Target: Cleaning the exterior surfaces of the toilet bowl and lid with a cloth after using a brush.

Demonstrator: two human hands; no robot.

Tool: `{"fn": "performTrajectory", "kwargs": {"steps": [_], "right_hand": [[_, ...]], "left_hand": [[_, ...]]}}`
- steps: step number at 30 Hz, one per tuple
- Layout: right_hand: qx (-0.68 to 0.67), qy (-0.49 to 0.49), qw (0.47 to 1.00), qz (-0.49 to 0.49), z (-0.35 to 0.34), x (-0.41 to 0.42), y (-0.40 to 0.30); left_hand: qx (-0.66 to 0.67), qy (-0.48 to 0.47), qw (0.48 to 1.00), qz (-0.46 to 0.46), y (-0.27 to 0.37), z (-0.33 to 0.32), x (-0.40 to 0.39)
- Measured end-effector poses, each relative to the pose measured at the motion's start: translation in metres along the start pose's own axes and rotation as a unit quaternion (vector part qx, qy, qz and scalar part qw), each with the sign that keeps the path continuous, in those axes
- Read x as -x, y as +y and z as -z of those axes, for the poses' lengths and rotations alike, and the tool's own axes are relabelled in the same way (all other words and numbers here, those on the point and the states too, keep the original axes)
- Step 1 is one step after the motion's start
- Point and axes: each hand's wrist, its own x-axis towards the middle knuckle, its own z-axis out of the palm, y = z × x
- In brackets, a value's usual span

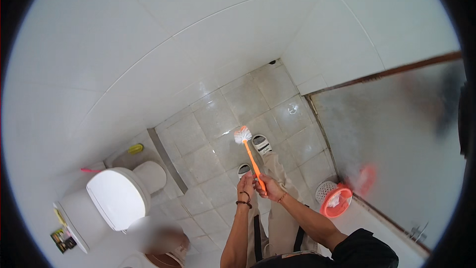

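Observation:
An orange toilet brush (252, 157) with a round white-and-orange bristle head points away from me over the tiled floor. My right hand (272, 188) is closed around the lower part of its handle. Close beside the handle is my left hand (246, 186), its fingers partly curled near the right hand's fingertips. Whether the left hand touches the handle or holds anything, I cannot tell. Beneath the brush are my feet in light slides (261, 144).
On the left stands a white toilet (117, 198), lid down, with a yellow-green brush (135, 149) behind it on a raised ledge (168, 162). A coral-rimmed waste basket (322, 193) stands by the frosted door (386, 137). A brown-lined container (165, 259) is partly blurred at the bottom.

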Motion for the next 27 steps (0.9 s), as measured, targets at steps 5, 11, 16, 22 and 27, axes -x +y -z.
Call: {"fn": "performTrajectory", "kwargs": {"steps": [5, 11, 16, 22, 27], "right_hand": [[0.008, 0.042, 0.998, 0.048, -0.009, 0.020, 0.058], [0.003, 0.085, 0.991, 0.105, 0.004, 0.035, 0.117], [-0.002, 0.101, 0.982, 0.159, 0.015, 0.064, 0.143], [-0.035, 0.108, 0.953, 0.282, 0.088, 0.068, 0.206], [-0.169, 0.185, 0.926, 0.282, 0.163, 0.096, 0.247]], "left_hand": [[-0.110, -0.057, 0.991, 0.054, -0.013, 0.032, 0.015], [-0.180, -0.052, 0.974, 0.128, -0.027, 0.039, 0.033], [-0.270, -0.137, 0.943, 0.135, -0.057, 0.040, 0.027], [-0.194, -0.253, 0.933, 0.169, -0.114, 0.027, 0.022], [-0.232, -0.268, 0.910, 0.214, -0.165, -0.019, 0.041]]}}
